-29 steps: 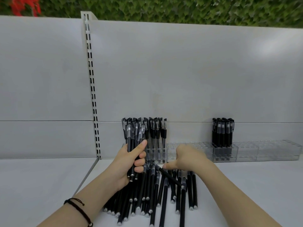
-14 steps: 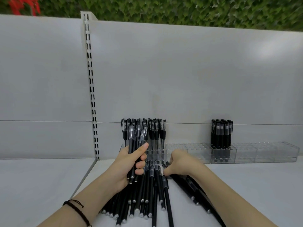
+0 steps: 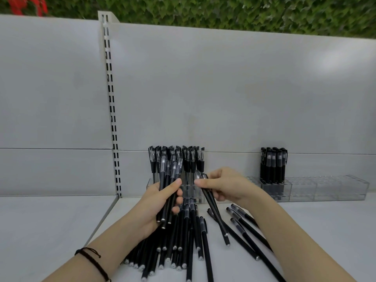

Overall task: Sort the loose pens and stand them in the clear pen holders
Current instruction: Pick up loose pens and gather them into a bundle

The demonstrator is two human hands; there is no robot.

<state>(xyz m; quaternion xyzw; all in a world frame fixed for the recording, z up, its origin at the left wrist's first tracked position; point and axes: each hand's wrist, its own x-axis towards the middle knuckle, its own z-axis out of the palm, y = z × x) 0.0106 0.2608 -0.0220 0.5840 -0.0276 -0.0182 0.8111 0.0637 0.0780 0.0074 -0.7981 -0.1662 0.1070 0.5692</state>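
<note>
My left hand (image 3: 160, 202) grips a bundle of several black pens (image 3: 169, 176), caps up, in front of the left clear pen holder (image 3: 189, 191). My right hand (image 3: 225, 186) pinches one or two black pens (image 3: 215, 212) near their caps, tips slanting down to the right. A pile of loose black pens (image 3: 183, 241) lies on the shelf under both hands, with more loose pens (image 3: 244, 226) fanned out beneath my right forearm. Capped pens (image 3: 193, 157) stand in the left holder, behind my hands.
A second group of pens (image 3: 273, 165) stands in the long clear holder (image 3: 325, 188) at the right, whose other cells hold nothing. A slotted upright (image 3: 112, 110) divides the grey back panel. The white shelf (image 3: 325, 231) stretches right of my forearm.
My right hand has lifted from the shelf with one or two pens and brought them up toward the left hand's bundle. Some loose pens now lie spread to the right.
</note>
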